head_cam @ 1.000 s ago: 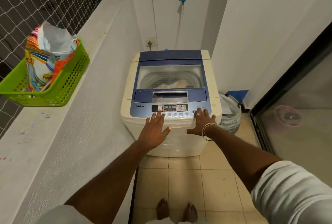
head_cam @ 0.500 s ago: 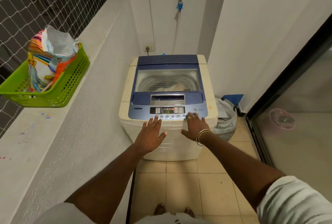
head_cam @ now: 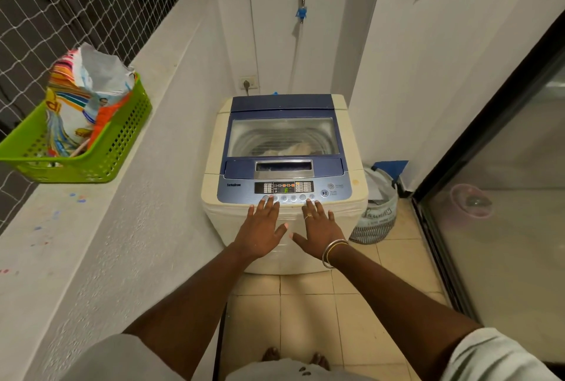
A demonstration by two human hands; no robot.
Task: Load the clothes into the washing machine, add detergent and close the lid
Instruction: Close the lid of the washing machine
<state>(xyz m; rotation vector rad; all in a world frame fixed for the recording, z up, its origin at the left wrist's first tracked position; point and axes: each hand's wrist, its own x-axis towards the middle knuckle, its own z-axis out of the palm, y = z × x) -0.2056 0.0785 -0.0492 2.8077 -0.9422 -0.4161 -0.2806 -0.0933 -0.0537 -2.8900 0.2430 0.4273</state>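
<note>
A cream top-loading washing machine with a blue lid stands ahead, lid down. Pale clothes show through the lid's window. The control panel is lit. My left hand lies flat at the machine's front edge, fingers spread, fingertips at the left buttons. Beside it is my right hand, also flat and spread, fingertips just below the right buttons, holding nothing. A colourful detergent bag stands in a green basket on the left ledge.
A white ledge runs along the left under a netted opening. A laundry bag sits on the tiled floor right of the machine. A glass sliding door is on the right. A tap hangs on the back wall.
My right hand has slid left along the front edge from the start button side toward the middle. The view has pulled back slightly; my left hand has stayed near the left buttons.
</note>
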